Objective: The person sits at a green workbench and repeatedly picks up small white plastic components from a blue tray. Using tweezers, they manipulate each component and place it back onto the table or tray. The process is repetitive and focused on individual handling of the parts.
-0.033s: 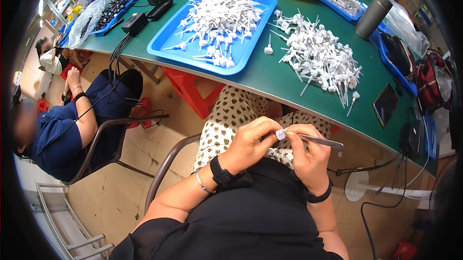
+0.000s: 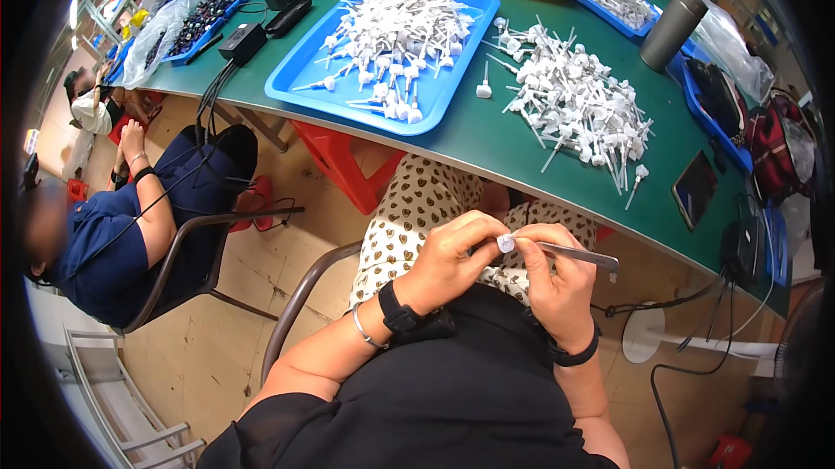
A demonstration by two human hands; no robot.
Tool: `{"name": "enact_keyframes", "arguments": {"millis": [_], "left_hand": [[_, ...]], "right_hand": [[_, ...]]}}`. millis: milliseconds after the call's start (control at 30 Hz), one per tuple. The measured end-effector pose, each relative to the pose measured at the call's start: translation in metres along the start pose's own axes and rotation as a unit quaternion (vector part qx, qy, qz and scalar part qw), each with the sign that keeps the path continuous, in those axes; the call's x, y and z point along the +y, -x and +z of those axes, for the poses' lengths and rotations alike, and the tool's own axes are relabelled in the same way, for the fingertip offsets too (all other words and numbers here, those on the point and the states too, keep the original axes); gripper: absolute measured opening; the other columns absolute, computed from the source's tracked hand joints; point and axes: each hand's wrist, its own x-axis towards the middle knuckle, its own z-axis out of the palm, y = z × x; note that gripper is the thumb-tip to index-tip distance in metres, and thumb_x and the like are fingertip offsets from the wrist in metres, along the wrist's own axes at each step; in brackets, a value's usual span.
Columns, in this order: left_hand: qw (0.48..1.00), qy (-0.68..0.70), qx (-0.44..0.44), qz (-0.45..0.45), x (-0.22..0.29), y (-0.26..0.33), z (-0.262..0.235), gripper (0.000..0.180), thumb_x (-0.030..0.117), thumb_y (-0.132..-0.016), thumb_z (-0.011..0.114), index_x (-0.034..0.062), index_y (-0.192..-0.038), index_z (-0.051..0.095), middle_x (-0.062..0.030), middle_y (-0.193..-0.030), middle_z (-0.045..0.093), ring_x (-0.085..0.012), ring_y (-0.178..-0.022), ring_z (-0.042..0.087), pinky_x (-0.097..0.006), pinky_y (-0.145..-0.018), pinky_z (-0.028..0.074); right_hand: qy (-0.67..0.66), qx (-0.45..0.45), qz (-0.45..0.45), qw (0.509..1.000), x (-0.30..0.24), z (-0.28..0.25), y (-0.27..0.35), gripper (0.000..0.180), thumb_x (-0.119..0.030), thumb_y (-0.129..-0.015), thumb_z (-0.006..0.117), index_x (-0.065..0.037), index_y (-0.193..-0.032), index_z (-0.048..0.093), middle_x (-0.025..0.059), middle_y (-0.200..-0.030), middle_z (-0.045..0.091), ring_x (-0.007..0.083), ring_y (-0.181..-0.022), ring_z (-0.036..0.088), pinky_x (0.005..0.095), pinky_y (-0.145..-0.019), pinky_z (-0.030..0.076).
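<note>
White piece sits pinched in my left hand, at the fingertips. My right hand, just beside, grips a metal tool.

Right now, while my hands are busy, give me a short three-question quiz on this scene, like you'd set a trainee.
1. True or false: the phone lies on the green table.
2. Which hand holds the metal tool? A, left. B, right. C, neither.
3. Fill in: the loose pile of white parts lies to the ____ of the big blue tray.

Key: 1. True. 2. B, the right hand. 3. Right.
</note>
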Motion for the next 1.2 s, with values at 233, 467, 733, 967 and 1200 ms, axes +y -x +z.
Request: {"name": "enact_keyframes", "arguments": {"millis": [233, 467, 733, 967, 1200], "left_hand": [[0.999, 0.018, -0.006, -0.027, 0.001, -0.002, -0.003, 0.013, 0.003, -0.088, 0.072, -0.0007, -0.1, 0.07, -0.0102, -0.095, 0.069, -0.0179, -0.082, 0.067, -0.028, -0.069, 0.054], [0.999, 0.026, -0.008, -0.037, 0.001, -0.003, -0.002, 0.013, 0.002, -0.087, 0.072, -0.0005, -0.1, 0.069, -0.0102, -0.095, 0.069, -0.0186, -0.083, 0.067, -0.028, -0.07, 0.054], [0.999, 0.002, -0.003, 0.054, -0.004, -0.003, 0.003, 0.015, 0.0, -0.085, 0.071, 0.0018, -0.099, 0.067, -0.0094, -0.089, 0.065, -0.0231, -0.077, 0.065, -0.032, -0.067, 0.052], [0.996, 0.064, -0.026, -0.059, -0.003, -0.002, 0.002, 0.015, 0.002, -0.089, 0.07, -0.001, -0.103, 0.067, -0.0086, -0.094, 0.067, -0.0172, -0.083, 0.068, -0.029, -0.071, 0.055], [0.978, 0.144, -0.026, -0.147, -0.004, 0.001, 0.0, 0.014, 0.005, -0.092, 0.069, -0.0023, -0.104, 0.067, -0.0064, -0.097, 0.068, -0.0123, -0.086, 0.068, -0.025, -0.073, 0.056]], "right_hand": [[-0.062, 0.046, 0.055, 0.996, 0.005, 0.008, 0.006, 0.006, -0.002, -0.092, 0.066, 0.002, -0.096, 0.066, 0.0107, -0.09, 0.069, 0.0207, -0.071, 0.065, 0.0304, -0.064, 0.051], [-0.071, 0.055, 0.058, 0.994, 0.006, 0.01, 0.007, 0.005, -0.001, -0.092, 0.066, 0.002, -0.096, 0.065, 0.011, -0.089, 0.069, 0.0211, -0.072, 0.065, 0.0301, -0.066, 0.052], [0.013, -0.02, 0.028, 0.999, -0.001, -0.007, 0.0, 0.004, -0.001, -0.09, 0.067, 0.002, -0.092, 0.064, 0.0109, -0.086, 0.067, 0.0233, -0.071, 0.065, 0.0331, -0.063, 0.051], [-0.112, 0.032, 0.117, 0.986, 0.001, -0.001, 0.003, 0.007, -0.002, -0.092, 0.066, 0.004, -0.096, 0.066, 0.0112, -0.091, 0.069, 0.019, -0.072, 0.067, 0.0288, -0.067, 0.052], [-0.126, 0.056, 0.086, 0.987, 0.007, 0.008, 0.008, 0.009, -0.002, -0.092, 0.066, 0.003, -0.099, 0.065, 0.0119, -0.095, 0.069, 0.0184, -0.078, 0.067, 0.0284, -0.071, 0.054]]}}
